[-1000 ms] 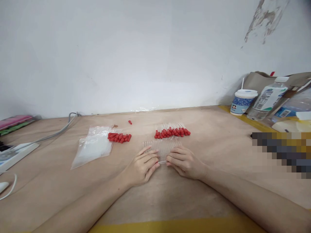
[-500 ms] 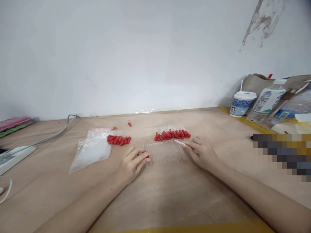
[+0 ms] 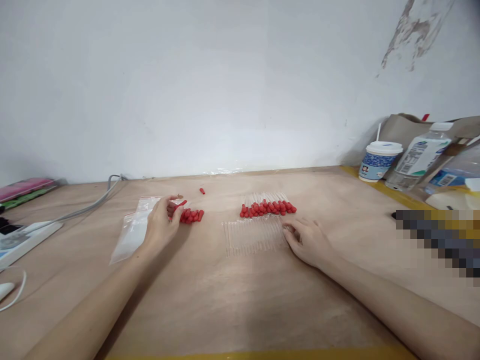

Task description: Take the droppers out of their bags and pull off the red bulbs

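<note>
Take red caps [image 3: 191, 216] singly with left hand [image 3: 160, 221], unclear if clamped, without jostling clear tubes [image 3: 255, 235] by right hand [image 3: 309, 241], fingers curled, pinch unclear.

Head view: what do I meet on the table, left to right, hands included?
White power strip, clear plastic bags, left hand, pile of red bulb-shaped caps, row of uncapped clear tubes, right hand, lidded paper cup, clear plastic bottle.

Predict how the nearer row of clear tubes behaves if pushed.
The clear tubes would probably roll: they look round, slender and lie side by side on the table. They seem stiff, since they run straight. Possibly fragile, looking thin and see-through.
</note>
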The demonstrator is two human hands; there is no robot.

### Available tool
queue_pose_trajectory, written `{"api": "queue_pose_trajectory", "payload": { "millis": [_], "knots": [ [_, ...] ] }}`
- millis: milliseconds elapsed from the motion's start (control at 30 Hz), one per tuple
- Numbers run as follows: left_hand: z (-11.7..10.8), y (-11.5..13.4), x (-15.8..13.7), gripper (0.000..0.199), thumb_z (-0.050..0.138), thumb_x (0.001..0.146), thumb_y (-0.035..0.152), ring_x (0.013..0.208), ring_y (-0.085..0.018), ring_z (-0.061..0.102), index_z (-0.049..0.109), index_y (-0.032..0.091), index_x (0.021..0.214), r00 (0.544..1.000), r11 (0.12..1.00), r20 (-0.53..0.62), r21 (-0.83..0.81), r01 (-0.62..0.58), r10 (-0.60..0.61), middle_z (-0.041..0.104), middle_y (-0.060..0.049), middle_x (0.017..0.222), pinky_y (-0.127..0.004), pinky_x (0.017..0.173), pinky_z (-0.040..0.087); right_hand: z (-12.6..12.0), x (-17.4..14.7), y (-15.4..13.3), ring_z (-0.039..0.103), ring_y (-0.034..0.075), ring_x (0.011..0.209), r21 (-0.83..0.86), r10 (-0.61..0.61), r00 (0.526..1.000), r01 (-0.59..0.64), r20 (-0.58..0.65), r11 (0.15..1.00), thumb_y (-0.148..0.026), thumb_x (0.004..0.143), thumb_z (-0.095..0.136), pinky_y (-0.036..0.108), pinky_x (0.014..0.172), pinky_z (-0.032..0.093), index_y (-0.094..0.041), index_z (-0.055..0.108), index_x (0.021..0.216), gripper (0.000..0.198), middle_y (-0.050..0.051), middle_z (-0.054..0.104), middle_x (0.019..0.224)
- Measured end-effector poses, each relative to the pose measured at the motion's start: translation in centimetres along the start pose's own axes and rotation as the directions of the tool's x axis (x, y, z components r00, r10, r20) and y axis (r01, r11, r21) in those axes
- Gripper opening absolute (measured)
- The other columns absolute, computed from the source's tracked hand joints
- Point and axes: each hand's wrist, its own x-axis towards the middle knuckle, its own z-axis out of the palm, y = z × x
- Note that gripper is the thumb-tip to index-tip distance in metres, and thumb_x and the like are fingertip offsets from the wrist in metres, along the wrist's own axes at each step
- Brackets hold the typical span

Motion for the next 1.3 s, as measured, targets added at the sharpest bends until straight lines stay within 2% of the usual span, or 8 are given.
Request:
{"api": "queue_pose_trajectory", "payload": {
  "millis": [400,700,767,833,900,1000,1167,1300],
  "knots": [
    [0.1,-2.6,1.2,0.024,0.052,0.075,0.039,0.073,-0.018,0.054,0.053,0.019,0.087,0.996,0.991,0.086,0.135,0.0,-0.012,0.062,-0.003,0.08,-0.027,0.066,0.042,0.3,-0.2,0.1,0.056,0.02,0.086,0.011,-0.023,0.999,0.023,0.027,1.0,-0.034,0.081,0.049,0.035,0.077,0.033,-0.021,0.062,0.087,0.02,0.005,0.064,0.089],
    [-1.5,-1.2,3.8,0.026,0.046,0.079,0.041,0.082,-0.019,0.055,0.056,0.019,0.09,0.992,0.979,-0.117,0.191,0.077,-0.055,0.061,-0.003,0.092,-0.029,0.073,0.043,0.2,-0.1,0.2,0.057,0.021,0.085,0.015,-0.032,0.999,0.032,0.01,0.999,-0.033,0.081,0.047,0.036,0.077,0.034,-0.021,0.062,0.087,0.02,0.005,0.064,0.091],
    [-0.9,-0.1,5.3,0.024,0.047,0.079,0.039,0.091,-0.021,0.054,0.057,0.019,0.089,0.999,0.961,-0.028,0.275,0.034,-0.027,0.061,-0.004,0.095,-0.03,0.08,0.042,0.3,-0.1,0.2,0.057,0.021,0.086,0.018,-0.035,0.999,0.035,-0.007,0.999,-0.033,0.082,0.046,0.035,0.076,0.035,-0.021,0.062,0.088,0.021,0.006,0.063,0.092],
    [0.5,0.9,6.9,0.025,0.048,0.079,0.039,0.101,-0.024,0.051,0.06,0.019,0.089,0.987,0.921,0.15,0.39,0.001,-0.064,0.06,-0.007,0.1,-0.034,0.087,0.039,0.4,-0.2,0.3,0.056,0.021,0.087,0.026,-0.036,0.999,0.037,-0.023,0.999,-0.033,0.082,0.046,0.035,0.076,0.035,-0.021,0.061,0.09,0.022,0.006,0.063,0.094],
    [2.7,1.6,8.3,0.026,0.048,0.08,0.038,0.103,-0.028,0.05,0.061,0.018,0.091,0.932,0.885,0.33,0.464,-0.023,-0.149,0.059,-0.009,0.101,-0.037,0.086,0.04,0.4,-0.2,0.4,0.056,0.021,0.09,0.037,-0.032,0.999,0.033,-0.032,0.999,-0.034,0.082,0.046,0.036,0.077,0.036,-0.021,0.06,0.093,0.022,0.007,0.062,0.095],
    [6.2,1.9,10.3,0.025,0.054,0.079,0.032,0.095,-0.025,0.055,0.059,0.016,0.098,0.864,0.885,0.468,0.462,-0.057,-0.189,0.06,-0.009,0.097,-0.036,0.08,0.045,0.4,-0.2,0.4,0.055,0.022,0.094,0.061,-0.021,0.999,0.022,-0.031,0.998,-0.033,0.082,0.047,0.037,0.077,0.036,-0.021,0.058,0.098,0.023,0.007,0.061,0.099],
    [10.0,1.1,12.5,0.03,0.049,0.086,0.03,0.094,-0.018,0.055,0.049,0.015,0.112,0.774,0.881,0.581,0.469,-0.067,-0.25,0.052,-0.008,0.112,-0.038,0.079,0.048,0.3,-0.1,0.1,0.055,0.021,0.094,0.094,-0.009,1.0,0.01,-0.007,0.996,-0.029,0.081,0.048,0.037,0.079,0.036,-0.021,0.057,0.098,0.02,0.006,0.061,0.101],
    [10.7,0.7,12.8,0.029,0.049,0.086,0.029,0.095,-0.019,0.055,0.05,0.015,0.112,0.77,0.873,0.57,0.487,-0.034,-0.288,0.052,-0.008,0.111,-0.038,0.079,0.048,0.3,-0.1,-0.1,0.055,0.02,0.092,0.102,-0.02,1.0,0.022,-0.024,0.995,-0.028,0.081,0.049,0.037,0.08,0.036,-0.022,0.057,0.098,0.02,0.006,0.061,0.1]
  ]
}}
